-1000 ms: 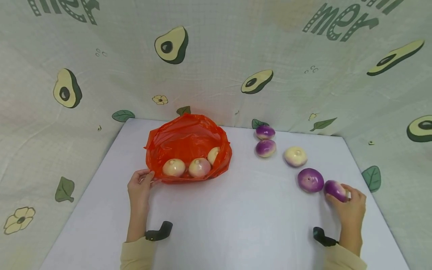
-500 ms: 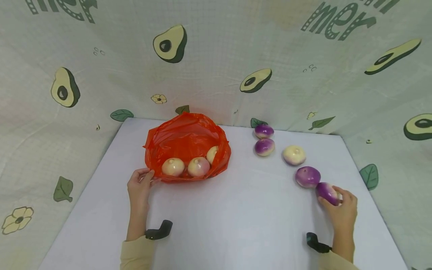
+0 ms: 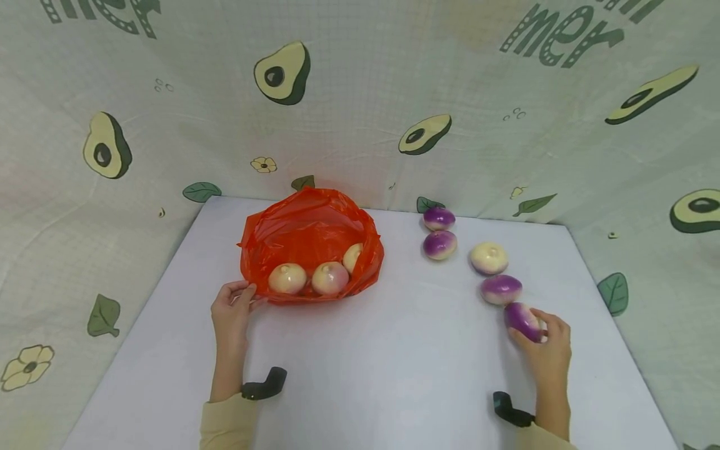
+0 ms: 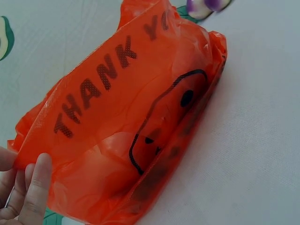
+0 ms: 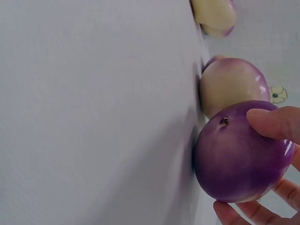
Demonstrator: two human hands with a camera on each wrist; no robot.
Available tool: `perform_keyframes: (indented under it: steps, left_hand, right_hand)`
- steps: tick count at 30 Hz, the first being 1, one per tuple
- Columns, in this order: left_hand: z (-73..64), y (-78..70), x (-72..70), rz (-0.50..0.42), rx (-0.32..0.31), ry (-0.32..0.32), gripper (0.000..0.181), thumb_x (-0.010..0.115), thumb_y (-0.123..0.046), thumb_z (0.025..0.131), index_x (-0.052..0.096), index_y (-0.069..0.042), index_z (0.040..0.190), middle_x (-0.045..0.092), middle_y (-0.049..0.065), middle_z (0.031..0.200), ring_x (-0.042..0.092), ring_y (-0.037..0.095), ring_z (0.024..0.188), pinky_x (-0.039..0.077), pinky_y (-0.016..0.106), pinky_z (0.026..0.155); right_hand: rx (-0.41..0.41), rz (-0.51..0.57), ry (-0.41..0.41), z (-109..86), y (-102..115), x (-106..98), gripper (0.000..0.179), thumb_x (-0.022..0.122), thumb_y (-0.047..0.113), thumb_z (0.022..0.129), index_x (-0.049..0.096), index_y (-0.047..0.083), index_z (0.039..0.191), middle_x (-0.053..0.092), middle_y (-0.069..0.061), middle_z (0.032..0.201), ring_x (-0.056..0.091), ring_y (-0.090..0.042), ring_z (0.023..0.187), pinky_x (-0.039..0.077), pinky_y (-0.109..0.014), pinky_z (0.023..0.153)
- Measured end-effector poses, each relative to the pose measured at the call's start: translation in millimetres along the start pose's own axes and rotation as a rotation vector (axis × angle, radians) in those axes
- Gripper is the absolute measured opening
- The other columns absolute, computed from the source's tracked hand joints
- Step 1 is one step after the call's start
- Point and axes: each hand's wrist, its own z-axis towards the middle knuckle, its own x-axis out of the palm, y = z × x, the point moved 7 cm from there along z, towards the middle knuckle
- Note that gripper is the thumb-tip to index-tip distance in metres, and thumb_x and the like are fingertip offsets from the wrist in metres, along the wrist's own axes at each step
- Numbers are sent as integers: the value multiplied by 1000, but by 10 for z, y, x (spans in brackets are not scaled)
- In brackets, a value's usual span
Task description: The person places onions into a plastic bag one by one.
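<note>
My left hand (image 3: pixel 232 306) pinches the near left edge of a red plastic bag (image 3: pixel 315 234), whose mouth gapes toward me. Inside the bag lie three pale turnips (image 3: pixel 287 279), one partly covered by its right side. In the left wrist view, dark lettering and a drawn face show on the bag (image 4: pixel 108 108). At the right, my right hand (image 3: pixel 548 350) grips a purple-and-white turnip (image 3: pixel 523 322), thumb on one side and fingers on the other. This held turnip (image 5: pixel 234 154) touches or nearly touches another purple turnip (image 3: pixel 501 290) just beyond it.
A pale turnip (image 3: pixel 489 258) sits behind the two purple ones. Farther back, two more purple-and-white turnips (image 3: pixel 440 245) rest close together near the table's far edge. The white table (image 3: pixel 382 362) meets a cloth backdrop (image 3: pixel 349 94) printed with avocados.
My right hand has slid left with the gripped turnip, and the purple turnip beside it has shifted left and back, rolling over toward the pale one. My left hand holds its place at the bag.
</note>
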Motion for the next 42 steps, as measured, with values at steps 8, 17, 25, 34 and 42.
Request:
perform_keyframes:
  steps: [8, 17, 25, 34, 42]
  left_hand:
    - [110, 156, -24, -19, 4, 1, 40, 67, -41, 82, 58, -13, 109, 60, 5, 98, 67, 14, 78, 55, 17, 64]
    - [181, 280, -39, 31, -8, -51, 48, 66, -53, 78, 58, -18, 109, 60, 4, 101, 67, 16, 83, 55, 18, 66]
    - [228, 339, -40, 8, 13, -44, 47, 66, -52, 78, 59, -17, 109, 58, 8, 101, 67, 21, 84, 56, 19, 67]
    - [220, 351, -45, 17, 14, -45, 48, 66, -53, 77, 58, -17, 109, 58, 7, 101, 67, 21, 84, 55, 19, 67]
    - [209, 335, -55, 27, -4, -51, 49, 66, -54, 77, 58, -19, 109, 59, 6, 103, 66, 20, 86, 55, 18, 68]
  right_hand:
    - [-81, 45, -16, -74, 171, 119, 53, 74, 10, 78, 51, 6, 125, 38, -17, 133, 45, -18, 95, 35, -18, 73]
    - [-121, 96, 39, -138, 360, 307, 54, 75, 12, 77, 52, 6, 126, 41, -16, 132, 40, -3, 91, 35, -9, 72]
    - [-126, 131, 74, -219, 489, 449, 55, 75, 12, 77, 51, 7, 126, 43, -15, 132, 45, -18, 95, 33, 1, 67]
    - [-197, 182, 60, -342, 649, 562, 54, 77, 6, 72, 55, 7, 121, 48, -11, 125, 41, 1, 85, 38, -2, 70]
    - [-279, 230, 85, -399, 896, 657, 56, 78, 3, 71, 55, 5, 121, 49, -12, 125, 42, -1, 88, 41, -2, 72]
